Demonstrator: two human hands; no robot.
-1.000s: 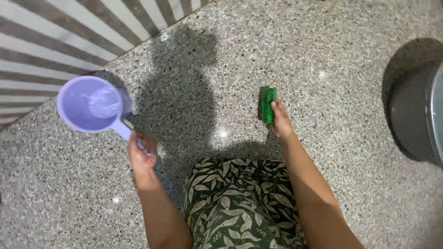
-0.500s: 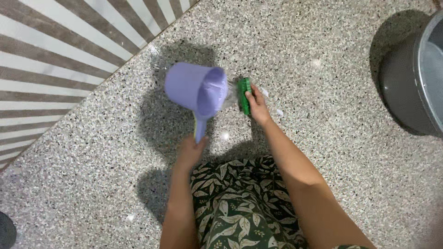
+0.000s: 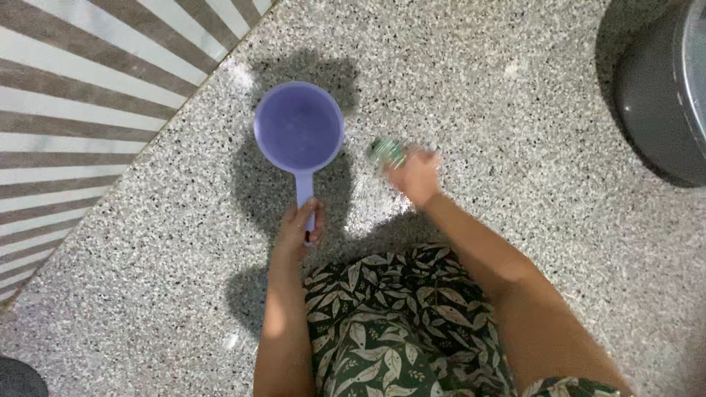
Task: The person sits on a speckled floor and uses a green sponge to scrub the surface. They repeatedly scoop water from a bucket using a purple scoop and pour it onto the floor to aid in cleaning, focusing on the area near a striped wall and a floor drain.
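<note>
The purple scoop (image 3: 298,135) is held level by its handle in the closed left hand (image 3: 299,229). The green brush (image 3: 387,152), blurred, is gripped by the right hand (image 3: 414,176) against the wet speckled floor (image 3: 515,242). Only that small patch looks scrubbed; much floor is left.

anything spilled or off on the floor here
A wet, shiny patch on the speckled floor lies below the right hand, which holds a blurred green brush. The purple dipper in the left hand sits level. Nothing looks damaged.

Both forearms are bare, no sleeves, watch or bracelets showing anywhere. Down at 6 o'clock there's a dark green garment (image 3: 397,323) printed all over with pale cream leaves and little sprigs, loose and slightly rumpled.
</note>
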